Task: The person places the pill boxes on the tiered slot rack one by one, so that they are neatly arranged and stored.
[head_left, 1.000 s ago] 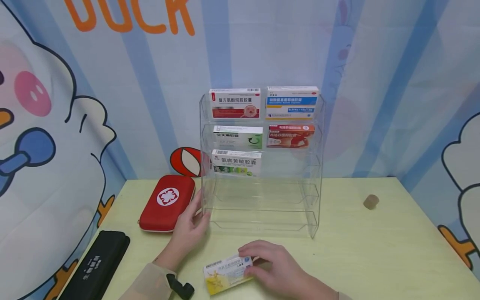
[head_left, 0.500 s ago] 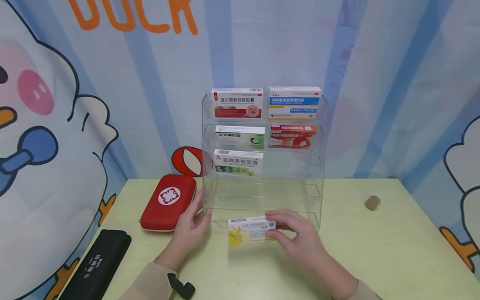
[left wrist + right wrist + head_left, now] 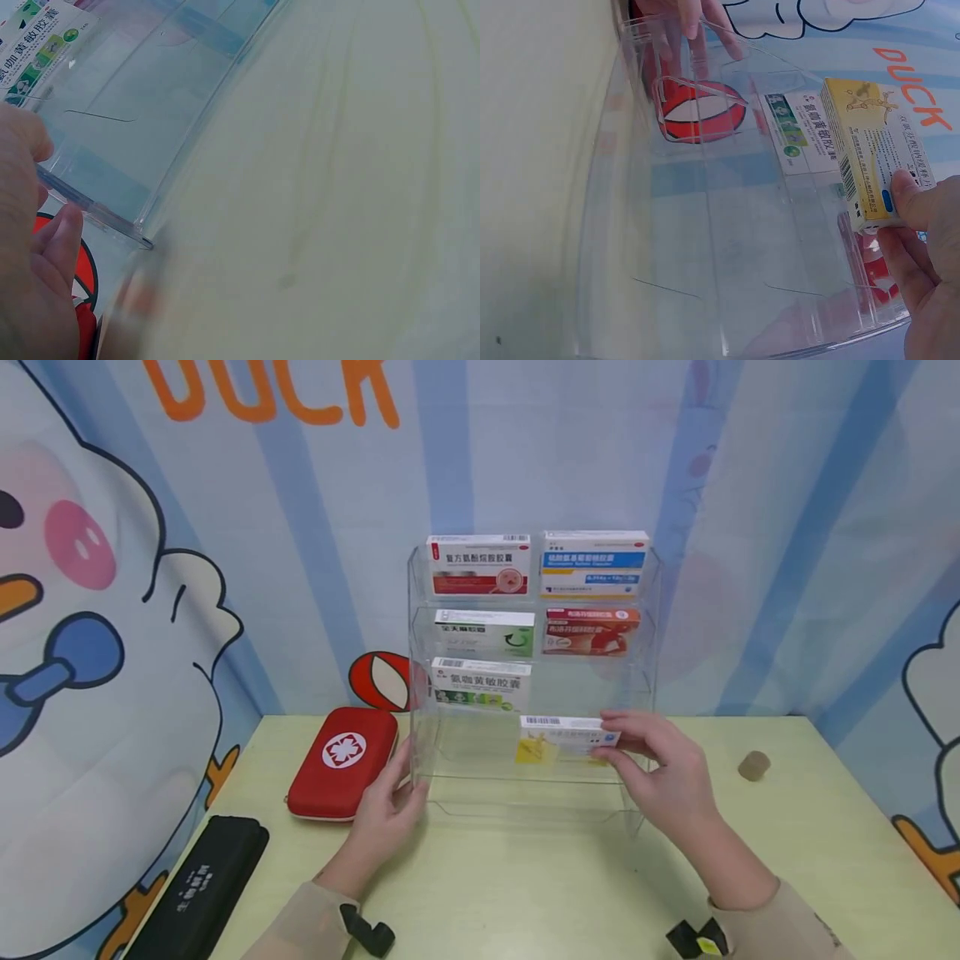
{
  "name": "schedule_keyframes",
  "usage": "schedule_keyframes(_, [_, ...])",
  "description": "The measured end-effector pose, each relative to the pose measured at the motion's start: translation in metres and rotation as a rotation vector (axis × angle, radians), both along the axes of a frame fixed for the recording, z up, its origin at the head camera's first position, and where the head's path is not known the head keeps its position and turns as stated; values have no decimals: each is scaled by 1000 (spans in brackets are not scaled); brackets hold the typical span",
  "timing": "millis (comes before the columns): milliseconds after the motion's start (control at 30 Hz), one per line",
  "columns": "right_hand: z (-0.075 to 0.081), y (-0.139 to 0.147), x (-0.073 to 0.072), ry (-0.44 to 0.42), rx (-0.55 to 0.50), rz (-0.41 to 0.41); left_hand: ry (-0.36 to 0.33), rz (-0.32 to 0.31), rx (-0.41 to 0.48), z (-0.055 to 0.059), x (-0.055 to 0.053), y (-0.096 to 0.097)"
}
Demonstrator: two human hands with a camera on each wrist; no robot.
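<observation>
A clear acrylic display rack [image 3: 517,780] with stepped shelves stands in the middle of the table. My left hand [image 3: 390,806] grips its left side panel low down; the left wrist view has the thumb and fingers on either side of that panel's edge. A white-and-yellow medicine box [image 3: 558,740] is pinched at its right end between the thumb and fingers of my right hand [image 3: 675,772]. It is held in front of the rack's right half, below the third row. In the right wrist view the yellow box [image 3: 874,154] is over the shelves; contact with them cannot be told.
On the upper shelves sit several medicine boxes, including a red one [image 3: 592,632] and a white-and-green one [image 3: 481,683]. Left of the rack lie a red first-aid case [image 3: 343,764] and a black case [image 3: 198,889]. A small brown cork-like piece [image 3: 753,766] lies at right.
My right hand has lifted the yellow-and-white box off the table and carried it up and right, to the front of the rack. My left hand has stayed on the rack's side.
</observation>
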State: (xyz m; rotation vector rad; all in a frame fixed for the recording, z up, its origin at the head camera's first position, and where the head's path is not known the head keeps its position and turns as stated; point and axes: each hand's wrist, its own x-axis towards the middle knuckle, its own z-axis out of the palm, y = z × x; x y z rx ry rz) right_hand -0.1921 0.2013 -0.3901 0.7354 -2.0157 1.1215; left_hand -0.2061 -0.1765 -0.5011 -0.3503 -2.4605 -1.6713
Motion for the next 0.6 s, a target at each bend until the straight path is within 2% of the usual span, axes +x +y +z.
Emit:
schedule_keyframes(267, [35, 7, -20, 43, -8, -60, -9, 0, 1, 4, 2, 1])
schedule_keyframes(600, [49, 14, -40, 94, 7, -143, -19, -3, 19, 2, 2, 0])
